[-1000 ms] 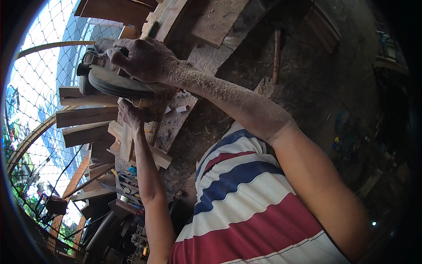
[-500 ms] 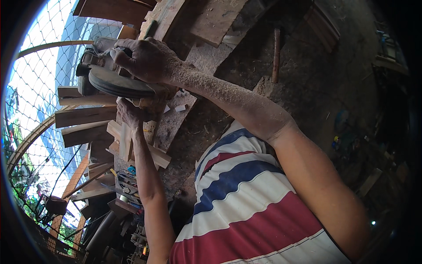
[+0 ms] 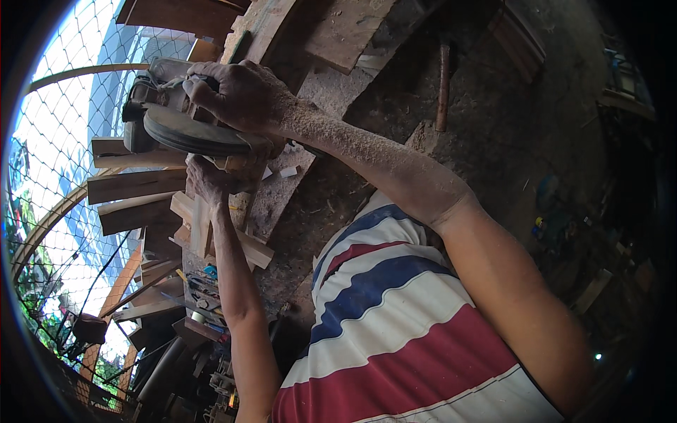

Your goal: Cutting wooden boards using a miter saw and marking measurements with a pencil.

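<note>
My right hand (image 3: 247,95) is closed around the handle of a dusty power saw (image 3: 180,130) with a round dark blade guard, at the upper left. Sawdust coats that hand and its forearm thickly. Just below the guard's near edge, my left hand (image 3: 206,178) is bent with its fingers drawn in, close to the saw's base. Whatever it grips is hidden behind the hand and the guard. The blade itself cannot be seen. Beside the left wrist stands a pale wood strip (image 3: 201,227).
Several wooden boards (image 3: 134,186) stick out at left, in front of a wire mesh fence (image 3: 67,92). Small offcuts (image 3: 288,171) lie on the dusty workbench (image 3: 271,211). Planks (image 3: 345,35) rest farther along it. A long-handled tool (image 3: 443,88) leans at right.
My right hand and the saw have shifted very slightly to the right. The left hand stays almost where it was, below the guard.
</note>
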Demonstrator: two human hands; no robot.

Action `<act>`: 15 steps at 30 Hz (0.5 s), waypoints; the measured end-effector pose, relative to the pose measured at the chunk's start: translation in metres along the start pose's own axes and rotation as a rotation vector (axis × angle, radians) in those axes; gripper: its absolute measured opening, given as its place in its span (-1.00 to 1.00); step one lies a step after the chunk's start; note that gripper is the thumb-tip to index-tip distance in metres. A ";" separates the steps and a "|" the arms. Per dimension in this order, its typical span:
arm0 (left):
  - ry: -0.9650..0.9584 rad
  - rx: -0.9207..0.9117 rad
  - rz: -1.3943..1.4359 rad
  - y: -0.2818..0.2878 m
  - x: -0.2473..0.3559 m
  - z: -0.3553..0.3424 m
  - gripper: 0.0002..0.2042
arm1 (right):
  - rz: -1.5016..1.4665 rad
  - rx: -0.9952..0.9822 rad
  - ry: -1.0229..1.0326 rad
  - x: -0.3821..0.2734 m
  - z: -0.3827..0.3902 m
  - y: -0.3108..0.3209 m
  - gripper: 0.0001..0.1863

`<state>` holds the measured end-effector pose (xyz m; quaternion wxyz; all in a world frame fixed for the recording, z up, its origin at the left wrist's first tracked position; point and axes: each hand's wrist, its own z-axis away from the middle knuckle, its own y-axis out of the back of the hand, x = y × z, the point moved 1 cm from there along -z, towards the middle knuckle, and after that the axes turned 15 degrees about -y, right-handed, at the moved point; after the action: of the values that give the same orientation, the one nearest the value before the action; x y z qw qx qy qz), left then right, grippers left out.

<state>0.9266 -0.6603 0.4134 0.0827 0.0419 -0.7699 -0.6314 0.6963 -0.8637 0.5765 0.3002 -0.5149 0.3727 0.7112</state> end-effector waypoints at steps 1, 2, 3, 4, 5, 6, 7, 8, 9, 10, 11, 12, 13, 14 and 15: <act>0.000 0.017 -0.010 -0.001 -0.001 0.001 -0.55 | -0.006 -0.012 -0.006 0.000 0.001 0.000 -0.22; 0.025 0.011 -0.016 -0.003 -0.002 0.001 -0.56 | -0.021 0.030 0.025 0.000 0.001 0.001 -0.22; 0.002 0.033 -0.018 -0.005 -0.003 0.002 -0.56 | -0.017 0.051 0.035 0.001 0.002 0.001 -0.22; -0.016 0.049 -0.036 -0.007 -0.004 0.002 -0.58 | -0.036 0.071 0.054 0.001 0.002 0.001 -0.22; -0.012 0.049 -0.052 -0.008 -0.005 0.003 -0.59 | -0.043 0.039 0.030 0.002 0.002 0.001 -0.22; -0.034 0.064 -0.052 -0.010 -0.006 0.003 -0.59 | -0.048 0.003 0.003 0.003 0.002 0.001 -0.22; -0.018 0.051 -0.065 -0.011 -0.007 0.003 -0.59 | -0.050 0.006 0.003 0.003 0.002 0.001 -0.22; 0.032 0.007 -0.080 -0.013 -0.009 0.004 -0.59 | -0.037 0.012 0.009 0.004 0.002 0.001 -0.22; -0.002 0.039 -0.078 -0.013 -0.009 0.003 -0.59 | -0.022 0.013 0.000 0.005 0.002 0.001 -0.22; 0.006 0.038 -0.064 -0.013 -0.009 0.003 -0.59 | -0.024 0.019 0.012 0.006 0.002 0.001 -0.22; 0.061 -0.002 -0.040 -0.013 -0.009 0.003 -0.58 | -0.028 0.033 0.021 0.007 0.002 0.001 -0.25; 0.013 0.037 -0.048 -0.012 -0.008 0.003 -0.58 | -0.023 0.032 0.013 0.008 0.002 0.000 -0.27; 0.028 0.016 -0.047 -0.012 -0.008 0.003 -0.59 | -0.031 0.046 0.028 0.009 0.002 0.000 -0.27; 0.068 -0.029 -0.044 -0.011 -0.008 0.003 -0.59 | -0.061 0.032 0.025 0.010 0.002 -0.001 -0.29; 0.044 -0.005 -0.046 -0.010 -0.007 0.003 -0.59 | -0.096 0.015 0.021 0.012 0.002 -0.002 -0.31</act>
<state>0.9323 -0.6581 0.4021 0.0852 0.0735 -0.7652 -0.6338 0.6932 -0.8605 0.5655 0.3341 -0.5375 0.3558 0.6877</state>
